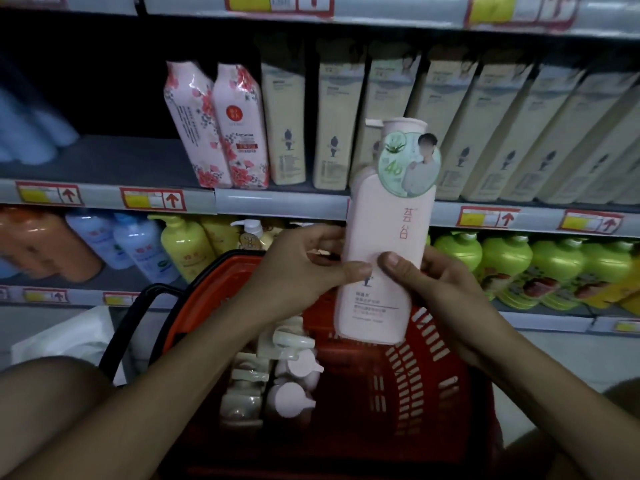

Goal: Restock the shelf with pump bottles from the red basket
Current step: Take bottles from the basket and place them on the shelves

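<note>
Both forearms reach forward over the red basket (433, 368), where several pump bottles (294, 372) stand with their tops up. Left hand (304, 268) and right hand (433, 275) together grasp 1 pale pink pump bottle (388, 237), thumbs pressed on its front label, fingers wrapped behind. It is upright, raised above the basket in front of the middle shelf (277, 199), where cream bottles (332, 126) stand in a row beside 2 floral pink bottles (221, 129).
</note>
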`<action>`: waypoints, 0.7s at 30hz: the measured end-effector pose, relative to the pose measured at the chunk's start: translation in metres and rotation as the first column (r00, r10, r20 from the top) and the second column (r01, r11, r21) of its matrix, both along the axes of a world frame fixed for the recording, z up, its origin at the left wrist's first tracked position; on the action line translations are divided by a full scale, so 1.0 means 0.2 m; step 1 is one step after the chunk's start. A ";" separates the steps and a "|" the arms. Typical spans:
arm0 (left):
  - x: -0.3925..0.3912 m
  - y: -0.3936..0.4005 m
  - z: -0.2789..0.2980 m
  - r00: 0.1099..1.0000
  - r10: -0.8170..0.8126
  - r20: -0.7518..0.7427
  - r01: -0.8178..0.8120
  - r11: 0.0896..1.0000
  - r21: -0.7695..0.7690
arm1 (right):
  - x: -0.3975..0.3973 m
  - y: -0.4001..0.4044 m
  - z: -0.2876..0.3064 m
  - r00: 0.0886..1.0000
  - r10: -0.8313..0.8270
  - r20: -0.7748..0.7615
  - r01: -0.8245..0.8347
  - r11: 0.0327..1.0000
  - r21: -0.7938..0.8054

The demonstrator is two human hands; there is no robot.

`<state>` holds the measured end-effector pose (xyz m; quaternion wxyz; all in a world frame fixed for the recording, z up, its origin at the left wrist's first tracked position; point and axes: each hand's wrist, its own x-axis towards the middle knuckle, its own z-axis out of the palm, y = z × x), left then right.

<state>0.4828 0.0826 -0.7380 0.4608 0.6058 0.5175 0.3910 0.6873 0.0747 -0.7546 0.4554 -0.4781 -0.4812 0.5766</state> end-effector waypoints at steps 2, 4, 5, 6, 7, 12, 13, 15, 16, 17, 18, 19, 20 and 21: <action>0.03 -0.01 0.12 0.999 0.021 -0.037 -0.018 0.997 0.076 | 0.01 -0.01 0.10 0.999 -0.043 0.012 0.042 0.997 0.065; 0.07 -0.01 0.24 0.999 0.043 -0.018 -0.040 0.991 0.127 | 0.04 -0.01 0.22 0.995 -0.088 0.036 0.080 0.982 0.169; 0.09 -0.01 0.31 0.999 0.043 -0.008 -0.041 0.986 0.162 | 0.06 -0.01 0.29 0.994 -0.104 0.043 0.092 0.970 0.224; 0.11 0.00 0.37 0.999 0.036 -0.001 -0.035 0.978 0.205 | 0.09 -0.01 0.36 0.992 -0.115 0.053 0.095 0.954 0.284; 0.14 0.01 0.45 1.000 0.023 0.012 -0.025 0.967 0.254 | 0.11 0.00 0.45 0.991 -0.117 0.070 0.086 0.933 0.348; 0.34 0.18 0.88 0.991 -0.023 0.135 -0.041 0.892 0.450 | 0.26 0.12 0.93 0.927 -0.325 0.186 0.121 0.729 0.673; 0.39 0.24 0.96 0.990 -0.025 0.140 -0.048 0.870 0.490 | 0.30 0.17 1.02 0.898 -0.390 0.205 0.130 0.679 0.722; 0.50 0.36 1.11 0.988 -0.019 0.155 -0.072 0.826 0.560 | 0.40 0.29 1.17 0.868 -0.445 0.219 0.124 0.621 0.774; 0.56 0.43 1.16 0.986 -0.011 0.169 -0.090 0.810 0.579 | 0.44 0.36 1.23 0.858 -0.459 0.232 0.109 0.604 0.790; 0.61 0.49 1.20 0.982 -0.003 0.186 -0.109 0.801 0.589 | 0.49 0.44 1.28 0.843 -0.475 0.251 0.091 0.588 0.804; 0.66 0.56 1.24 0.978 0.007 0.207 -0.131 0.797 0.590 | 0.53 0.51 1.32 0.824 -0.496 0.273 0.074 0.574 0.816; 0.72 0.62 1.26 0.973 0.013 0.230 -0.150 0.794 0.590 | 0.56 0.57 1.35 0.807 -0.516 0.289 0.062 0.561 0.826; 0.76 0.69 1.28 0.969 0.021 0.244 -0.165 0.792 0.588 | 0.59 0.63 1.38 0.791 -0.533 0.300 0.052 0.547 0.835; 0.81 0.75 1.29 0.968 0.030 0.250 -0.176 0.792 0.585 | 0.62 0.68 1.39 0.776 -0.550 0.309 0.039 0.531 0.847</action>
